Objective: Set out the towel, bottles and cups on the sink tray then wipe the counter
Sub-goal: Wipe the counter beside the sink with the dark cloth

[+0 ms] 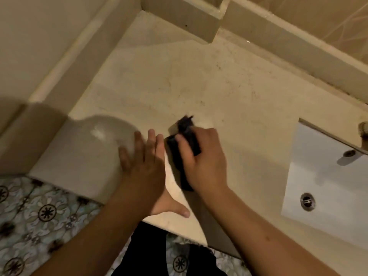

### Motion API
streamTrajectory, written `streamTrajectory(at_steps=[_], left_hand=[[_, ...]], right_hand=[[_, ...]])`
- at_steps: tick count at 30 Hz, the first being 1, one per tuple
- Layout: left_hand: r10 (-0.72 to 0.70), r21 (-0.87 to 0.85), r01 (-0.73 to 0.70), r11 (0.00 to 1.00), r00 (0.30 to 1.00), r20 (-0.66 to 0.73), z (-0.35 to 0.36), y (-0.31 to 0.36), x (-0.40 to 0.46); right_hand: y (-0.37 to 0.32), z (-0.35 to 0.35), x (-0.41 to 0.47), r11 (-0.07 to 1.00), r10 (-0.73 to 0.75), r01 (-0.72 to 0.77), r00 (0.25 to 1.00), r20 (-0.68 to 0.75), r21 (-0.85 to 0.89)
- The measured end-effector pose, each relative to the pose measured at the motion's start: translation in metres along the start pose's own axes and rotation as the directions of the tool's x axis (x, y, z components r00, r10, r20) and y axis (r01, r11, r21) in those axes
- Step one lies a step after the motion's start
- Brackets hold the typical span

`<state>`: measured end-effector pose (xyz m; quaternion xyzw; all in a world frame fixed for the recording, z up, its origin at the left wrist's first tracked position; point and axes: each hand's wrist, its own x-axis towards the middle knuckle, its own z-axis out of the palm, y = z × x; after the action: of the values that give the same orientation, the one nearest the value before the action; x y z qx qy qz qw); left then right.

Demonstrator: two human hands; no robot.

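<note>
Wiping the counter (209, 86): right hand (203, 156) pressing down on and gripping a dark cloth (180, 166) near the front edge, left hand (143, 162) flat, fingers spread, likely bracing for balance (sink (328, 196) well off right; no tray, bottles or cups in view).

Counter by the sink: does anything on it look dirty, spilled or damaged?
Yes. The beige counter has faint dark scratch-like marks toward the back wall. The right hand presses a dark cloth on it.
</note>
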<state>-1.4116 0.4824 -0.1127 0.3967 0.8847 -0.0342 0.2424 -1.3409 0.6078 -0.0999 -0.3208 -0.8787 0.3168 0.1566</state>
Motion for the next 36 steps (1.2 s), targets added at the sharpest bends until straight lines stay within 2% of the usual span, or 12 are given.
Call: streamTrajectory(at_steps=[2, 4, 7, 9, 14, 21, 24, 27, 29, 31, 33, 36], left_hand=[[0.044, 0.059, -0.046, 0.997, 0.999, 0.029, 0.011, -0.001, -0.004], [0.025, 0.058, -0.026, 0.998, 1.0, 0.015, 0.017, -0.001, -0.002], [-0.031, 0.013, 0.031, 0.999, 1.0, 0.0, 0.017, 0.003, -0.002], [-0.049, 0.011, 0.049, 0.999, 0.999, 0.011, 0.017, 0.006, -0.001], [-0.057, 0.015, 0.057, 0.998, 0.998, 0.029, 0.011, 0.008, -0.003], [-0.095, -0.069, 0.1, 0.993, 0.992, 0.077, 0.004, 0.023, -0.025], [-0.08, -0.073, 0.079, 0.994, 0.997, -0.022, 0.019, 0.056, -0.049], [-0.171, -0.124, 0.175, 0.977, 0.984, 0.04, 0.042, 0.104, -0.069], [-0.235, -0.174, 0.25, 0.953, 0.966, 0.104, 0.055, 0.124, -0.073], [-0.262, -0.196, 0.276, 0.941, 0.96, 0.096, 0.061, 0.131, -0.075], [-0.259, -0.222, 0.267, 0.938, 0.964, 0.063, 0.063, 0.131, -0.077], [-0.245, -0.242, 0.249, 0.938, 0.968, 0.05, 0.064, 0.13, -0.077]], right_hand=[[-0.003, 0.018, -0.025, 0.997, -0.044, 0.052, 0.991, 0.126, -0.065], [0.008, 0.023, -0.042, 0.979, -0.051, 0.088, 0.979, 0.198, -0.184], [0.036, 0.006, -0.055, 0.966, -0.031, 0.094, 0.968, 0.25, -0.242], [0.059, -0.012, -0.064, 0.943, -0.107, 0.179, 0.961, 0.254, -0.279], [0.113, -0.062, -0.078, 0.94, -0.08, 0.117, 0.989, 0.127, -0.319], [0.177, -0.124, -0.068, 0.914, 0.12, -0.099, 0.992, 0.029, -0.394], [0.189, -0.149, -0.063, 0.938, 0.181, -0.188, 0.982, -0.051, -0.293], [0.166, -0.151, -0.07, 0.993, 0.073, -0.081, 0.993, -0.089, -0.087], [0.139, -0.141, -0.08, 0.999, -0.048, 0.048, 0.997, -0.052, 0.0], [0.117, -0.126, -0.094, 0.987, -0.153, 0.152, 0.988, 0.01, 0.047], [0.109, -0.112, -0.107, 0.978, -0.211, 0.208, 0.971, 0.115, 0.034], [0.118, -0.098, -0.118, 0.942, -0.243, 0.297, 0.924, 0.297, -0.155]])
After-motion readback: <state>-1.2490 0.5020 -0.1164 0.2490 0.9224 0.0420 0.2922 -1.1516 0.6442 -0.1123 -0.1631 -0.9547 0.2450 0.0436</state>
